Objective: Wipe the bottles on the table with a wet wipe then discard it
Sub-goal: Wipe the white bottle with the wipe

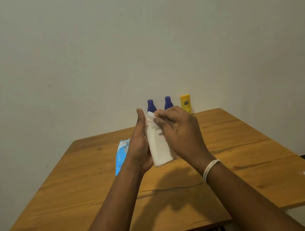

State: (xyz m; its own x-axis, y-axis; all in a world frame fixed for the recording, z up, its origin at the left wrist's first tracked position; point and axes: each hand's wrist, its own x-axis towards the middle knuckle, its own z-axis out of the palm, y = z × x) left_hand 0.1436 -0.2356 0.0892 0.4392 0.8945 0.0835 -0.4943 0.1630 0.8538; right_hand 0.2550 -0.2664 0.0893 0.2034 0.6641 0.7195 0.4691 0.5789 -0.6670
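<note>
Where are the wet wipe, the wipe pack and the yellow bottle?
wipe (159,149), head view, on its hanging lower half between the hands.
wipe pack (121,156), head view, on the middle of its blue top face.
yellow bottle (186,103), head view, on its front label.

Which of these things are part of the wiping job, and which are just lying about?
Part of the job:
- white bottle, held by the left hand
- wet wipe, pinched against it by the right hand
- two purple-capped bottles and the yellow bottle at the wall
- blue wipes pack

Just there:
- wooden table
- white bracelet
</note>
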